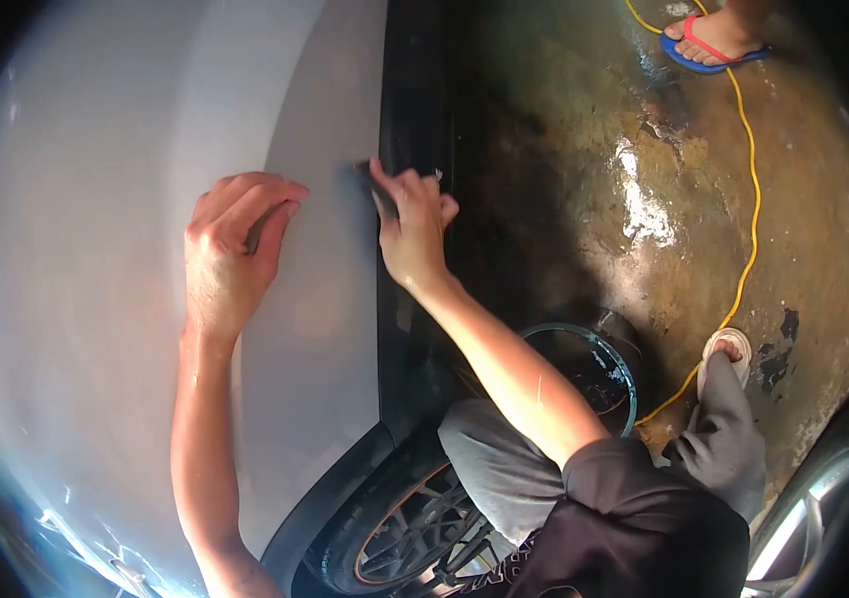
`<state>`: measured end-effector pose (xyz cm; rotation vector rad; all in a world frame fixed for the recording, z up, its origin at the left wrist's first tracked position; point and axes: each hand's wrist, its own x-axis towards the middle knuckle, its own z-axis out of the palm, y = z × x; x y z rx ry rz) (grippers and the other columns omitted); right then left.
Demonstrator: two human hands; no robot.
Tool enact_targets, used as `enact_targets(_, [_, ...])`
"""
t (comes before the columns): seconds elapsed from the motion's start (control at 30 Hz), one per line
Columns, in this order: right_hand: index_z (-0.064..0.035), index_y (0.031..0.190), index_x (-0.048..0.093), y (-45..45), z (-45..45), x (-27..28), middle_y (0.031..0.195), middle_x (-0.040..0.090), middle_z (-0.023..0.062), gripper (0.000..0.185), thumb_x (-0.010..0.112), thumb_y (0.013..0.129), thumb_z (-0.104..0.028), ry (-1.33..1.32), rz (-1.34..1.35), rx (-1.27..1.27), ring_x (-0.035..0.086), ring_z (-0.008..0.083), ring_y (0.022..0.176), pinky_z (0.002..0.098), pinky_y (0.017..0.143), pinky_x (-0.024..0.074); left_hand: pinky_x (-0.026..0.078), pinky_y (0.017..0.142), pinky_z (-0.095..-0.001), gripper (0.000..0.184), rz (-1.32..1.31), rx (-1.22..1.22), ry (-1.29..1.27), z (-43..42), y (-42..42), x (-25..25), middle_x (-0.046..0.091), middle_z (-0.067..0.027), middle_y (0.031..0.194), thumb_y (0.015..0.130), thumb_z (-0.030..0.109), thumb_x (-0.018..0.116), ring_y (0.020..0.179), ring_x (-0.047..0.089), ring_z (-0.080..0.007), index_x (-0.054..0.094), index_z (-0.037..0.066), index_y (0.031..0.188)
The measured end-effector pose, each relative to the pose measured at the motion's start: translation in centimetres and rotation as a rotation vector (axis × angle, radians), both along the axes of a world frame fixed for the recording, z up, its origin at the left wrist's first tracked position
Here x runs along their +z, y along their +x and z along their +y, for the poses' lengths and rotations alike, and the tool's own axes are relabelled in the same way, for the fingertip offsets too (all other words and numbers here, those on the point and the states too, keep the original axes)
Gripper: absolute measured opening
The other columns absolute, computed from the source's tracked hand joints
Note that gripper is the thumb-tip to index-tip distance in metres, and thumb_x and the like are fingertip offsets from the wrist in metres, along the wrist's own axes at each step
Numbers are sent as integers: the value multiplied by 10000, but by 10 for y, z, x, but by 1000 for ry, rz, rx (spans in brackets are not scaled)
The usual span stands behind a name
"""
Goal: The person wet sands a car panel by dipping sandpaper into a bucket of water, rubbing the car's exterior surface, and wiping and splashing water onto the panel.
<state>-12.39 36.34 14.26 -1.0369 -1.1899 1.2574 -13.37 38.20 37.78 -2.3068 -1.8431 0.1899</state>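
My left hand (230, 244) is over the pale grey car panel (315, 329), its fingertips and thumb drawn together. A dark patch shows between them; whether it is an object or shadow is unclear. Further right, my right hand (415, 224) is at the panel's edge beside the black trim (413, 110). Its fingers are curled around a small dark, flat thing (382, 202), blurred and partly hidden by the hand. The two hands are apart.
Below the trim is a car wheel (395, 533). A round container (632, 374) stands on the wet floor (584, 249) near my right forearm. A yellow cable (755, 199) runs across the floor. Another person's foot in a blue sandal (708, 45) is at the top right.
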Motion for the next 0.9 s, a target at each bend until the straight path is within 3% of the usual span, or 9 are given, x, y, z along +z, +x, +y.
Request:
enact_targets(0.17, [-124,1312,681,-12,75,-3,1088,606,44,583,695,757,53,37,25,-187,537,256,1076,454,907,316,512,844,-351,132,4,9,-2,-4,0,-3,739,-20,923,856,-30,735,909,686,-226,744,86,920])
enact_targets(0.4, [-162,1321,699,-2,6,1,1000,600,13,496,674,865,34,10,37,-106,559,224,1026,414,929,284,515,839,-349,113,-1,11,11,0,1,-1,744,-16,924,868,-14,734,886,685,-225,750,86,919])
enact_targets(0.47, [-150,1293,703,-13,62,-2,1120,619,51,484,691,833,0,24,38,-182,553,294,1129,520,941,329,515,840,-349,106,-9,28,-7,-3,-1,-3,744,-15,922,870,-7,735,881,685,-224,750,86,919])
enact_targets(0.53, [-125,1223,730,-4,124,-3,1073,663,96,267,620,987,-187,-100,68,-131,595,326,1110,529,921,352,516,837,-350,101,19,-41,15,-3,-3,-2,744,-12,918,870,-2,740,869,680,-214,748,89,913])
enact_targets(0.6, [-49,1088,725,10,149,-14,853,727,82,382,565,1048,-393,-96,232,-337,701,271,832,457,830,480,538,797,-337,116,14,-28,-1,-4,-5,-1,746,-19,943,873,-20,729,904,686,-212,750,80,928])
enact_targets(0.67, [-29,952,701,26,129,-11,770,698,55,377,569,1042,-370,-115,209,-303,655,236,672,435,730,503,559,757,-325,131,11,-19,-7,-2,-4,2,747,-26,969,876,-39,719,939,692,-209,751,70,943])
enact_targets(0.77, [-66,1129,732,1,74,-8,803,617,6,244,657,1004,-262,81,17,-276,584,205,767,399,816,412,559,779,-326,130,17,18,-30,0,-1,3,751,-27,977,876,-37,717,944,694,-209,750,70,941])
enact_targets(0.83, [-113,1315,701,-5,44,1,866,551,-11,362,721,960,-180,126,-34,-205,537,181,888,379,889,301,555,794,-325,131,42,1,-31,-2,-1,1,753,-27,980,876,-37,714,948,695,-213,750,72,940])
enact_targets(0.9, [-108,1304,704,-8,32,3,863,552,-9,346,711,965,-178,115,-67,-223,539,186,882,381,881,305,554,796,-327,133,50,-5,-37,-3,-1,0,752,-24,980,875,-38,715,947,694,-214,750,73,940])
